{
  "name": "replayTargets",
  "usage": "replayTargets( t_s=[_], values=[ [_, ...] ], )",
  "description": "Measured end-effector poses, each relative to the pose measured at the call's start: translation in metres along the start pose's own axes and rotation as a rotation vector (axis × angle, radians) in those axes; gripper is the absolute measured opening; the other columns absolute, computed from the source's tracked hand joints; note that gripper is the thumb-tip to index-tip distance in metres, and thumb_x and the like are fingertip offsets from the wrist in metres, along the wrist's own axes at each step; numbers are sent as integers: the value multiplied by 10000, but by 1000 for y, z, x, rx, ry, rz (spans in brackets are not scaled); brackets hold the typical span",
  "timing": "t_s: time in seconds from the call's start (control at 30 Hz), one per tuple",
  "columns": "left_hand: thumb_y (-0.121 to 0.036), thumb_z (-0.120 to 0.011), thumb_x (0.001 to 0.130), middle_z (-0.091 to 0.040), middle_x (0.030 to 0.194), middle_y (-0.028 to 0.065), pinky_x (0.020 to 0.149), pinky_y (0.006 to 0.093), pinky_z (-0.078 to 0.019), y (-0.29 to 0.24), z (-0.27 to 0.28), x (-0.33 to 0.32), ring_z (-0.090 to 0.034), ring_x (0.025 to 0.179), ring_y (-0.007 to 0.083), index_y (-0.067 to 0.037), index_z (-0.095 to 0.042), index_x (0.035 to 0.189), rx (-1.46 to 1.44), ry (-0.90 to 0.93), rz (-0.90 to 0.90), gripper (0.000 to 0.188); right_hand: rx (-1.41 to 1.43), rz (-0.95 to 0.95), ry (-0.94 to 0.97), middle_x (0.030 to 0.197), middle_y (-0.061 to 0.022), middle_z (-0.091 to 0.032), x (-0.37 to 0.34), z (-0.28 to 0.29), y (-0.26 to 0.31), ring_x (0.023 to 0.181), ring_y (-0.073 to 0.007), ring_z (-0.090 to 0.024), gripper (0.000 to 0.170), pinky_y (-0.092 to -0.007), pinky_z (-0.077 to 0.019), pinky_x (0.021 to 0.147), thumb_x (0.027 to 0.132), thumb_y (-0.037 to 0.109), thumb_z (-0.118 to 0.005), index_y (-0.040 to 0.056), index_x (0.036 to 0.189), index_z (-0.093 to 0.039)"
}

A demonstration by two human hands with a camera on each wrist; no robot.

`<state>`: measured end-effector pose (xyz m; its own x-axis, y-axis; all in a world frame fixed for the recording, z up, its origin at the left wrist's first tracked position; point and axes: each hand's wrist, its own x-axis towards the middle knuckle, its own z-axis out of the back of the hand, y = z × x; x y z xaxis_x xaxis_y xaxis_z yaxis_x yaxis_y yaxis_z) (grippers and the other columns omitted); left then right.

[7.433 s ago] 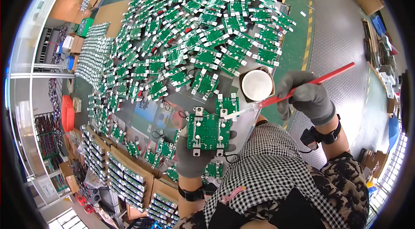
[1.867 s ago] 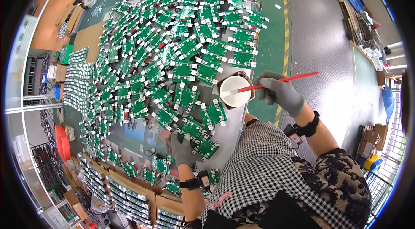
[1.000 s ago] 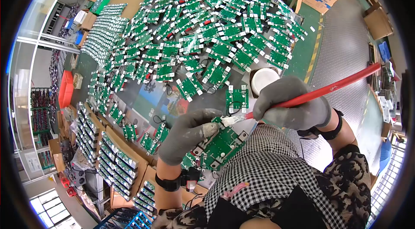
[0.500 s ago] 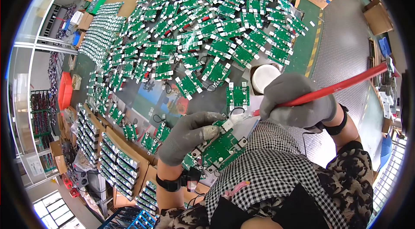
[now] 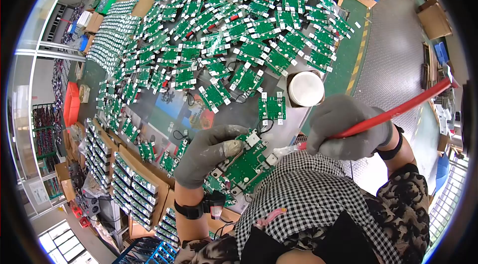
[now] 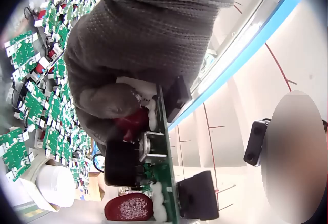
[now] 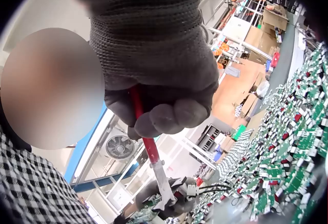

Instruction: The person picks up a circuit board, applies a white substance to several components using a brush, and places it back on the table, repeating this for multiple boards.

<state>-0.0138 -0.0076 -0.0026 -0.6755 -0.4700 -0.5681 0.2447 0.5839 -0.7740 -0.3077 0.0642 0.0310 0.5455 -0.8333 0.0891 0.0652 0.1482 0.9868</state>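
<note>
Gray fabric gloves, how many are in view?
2: one gray fabric glove on the left hand, gripping a green circuit board; another glove on the right hand, gripping a red-handled brush. Others may be hidden.

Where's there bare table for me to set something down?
Bare grey table shows between the left hand and the single board near the white tub. A narrower strip lies on the tub's near side. Beyond, green boards crowd the table.
</note>
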Motion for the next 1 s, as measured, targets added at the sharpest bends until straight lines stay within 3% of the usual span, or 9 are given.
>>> replayTargets(
  t_s=[0.13, 0.37, 0.5, 0.6, 0.63, 0.7, 0.83, 0.9, 1.0],
  values=[
    [-233, -654, 827, -642, 988, 50, 809, 245, -460, -2, -4, 0, -580, 889, 98, 52, -586, 1148, -15, -16, -11, 435, 1, 106, 15, 664, -125, -621, 4, -7, 3, 565, -272, -586, 78, -349, -454, 530, 698, 36, -607, 6, 750, -657],
    [-237, -656, 834, -628, 1040, 69, 823, 262, -467, 5, 4, -3, -590, 921, 117, 42, -571, 1164, -37, 21, -60, 440, -107, -53, -73, 683, -111, -644, 0, 1, -3, 592, -264, -616, 68, -352, -481, 571, 707, 72, -613, 18, 731, -647],
    [-250, -667, 822, -600, 1037, 61, 801, 256, -472, 10, -14, -2, -593, 903, 137, -14, -524, 1171, -226, -270, -301, 445, -205, 50, -225, 704, -103, -657, 1, -10, 21, 598, -244, -640, 84, -332, -510, 565, 728, 59, -577, 16, 763, -639],
    [-206, -641, 854, -567, 1059, 27, 758, 245, -479, 10, -39, 7, -564, 918, 104, -51, -476, 1204, -400, -497, -550, 417, -326, 272, -336, 621, -76, -619, 10, -31, 14, 530, -219, -613, 132, -331, -476, 487, 692, -27, -582, 34, 800, -628],
    [-206, -641, 854, -567, 1059, 27, 758, 245, -479, 8, -41, 6, -564, 918, 104, -51, -476, 1204, -403, -498, -555, 417, -329, 274, -333, 621, -76, -619, 11, -32, 12, 530, -219, -613, 132, -331, -476, 487, 692, -27, -582, 34, 800, -628],
    [-250, -710, 811, -554, 980, 14, 547, 159, -347, 7, -46, 2, -457, 723, 17, -64, -447, 1153, -377, -614, -477, 470, -377, 267, -374, 593, -63, -593, 11, -35, 9, 512, -210, -602, 144, -334, -458, 468, 685, -45, -580, 27, 805, -615],
    [-262, -706, 814, -534, 974, -2, 525, 150, -336, 17, -52, 13, -454, 707, 18, -69, -447, 1156, -430, -665, -597, 470, -342, 388, -409, 566, -72, -567, 21, -46, -3, 460, -231, -571, 99, -327, -433, 427, 704, -18, -569, 26, 787, -598],
    [-209, -617, 871, -547, 1050, 39, 799, 249, -477, 19, -53, 11, -559, 941, 115, -38, -445, 1201, -418, -671, -649, 410, -341, 356, -366, 575, -75, -569, 18, -46, -7, 470, -236, -574, 96, -333, -436, 435, 705, -16, -569, 27, 787, -598],
    [-207, -602, 878, -544, 1069, 53, 813, 259, -476, 21, -49, 8, -556, 954, 120, -27, -438, 1189, -424, -673, -621, 395, -349, 308, -321, 597, -64, -588, 10, -42, -5, 485, -227, -574, 104, -338, -439, 462, 684, 8, -554, 37, 776, -593]
  ],
)
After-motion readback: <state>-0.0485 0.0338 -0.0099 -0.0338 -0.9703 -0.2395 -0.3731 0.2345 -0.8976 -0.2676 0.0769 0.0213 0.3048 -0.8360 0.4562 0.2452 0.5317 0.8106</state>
